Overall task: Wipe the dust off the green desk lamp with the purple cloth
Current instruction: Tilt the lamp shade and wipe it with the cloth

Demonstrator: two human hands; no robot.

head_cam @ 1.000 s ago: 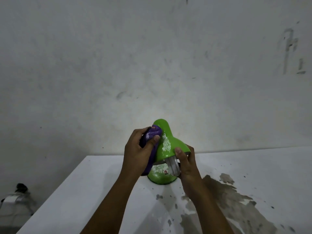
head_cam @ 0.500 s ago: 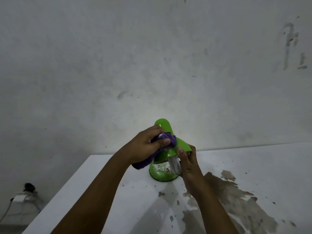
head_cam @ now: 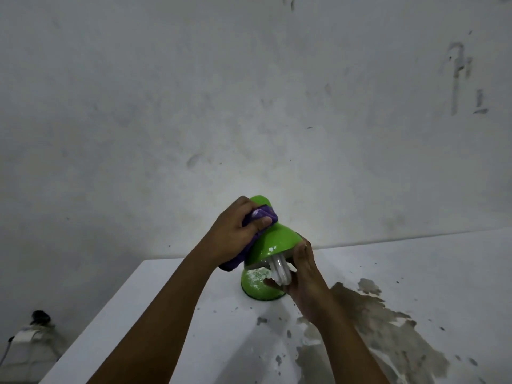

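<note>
The green desk lamp [head_cam: 277,241] stands near the back left corner of the white table [head_cam: 415,273], its shade tilted toward me with a white spiral bulb [head_cam: 281,270] showing. My left hand [head_cam: 234,231] grips the bunched purple cloth [head_cam: 264,214] and presses it against the upper neck of the shade. My right hand [head_cam: 303,275] holds the shade's lower rim, its fingers curled around the rim beside the bulb. White dust still speckles the round green base [head_cam: 256,284]; the shade's front looks mostly glossy.
A worn, peeling dark patch [head_cam: 368,328] covers the table right of the lamp. A grey wall [head_cam: 249,106] rises right behind the table. On the floor at the far left lies a power strip with a black plug [head_cam: 36,322].
My left hand slid the cloth from the shade's left side across its dusty front and up to the neck; the white dust patch on the shade is gone. My right hand stayed on the rim.
</note>
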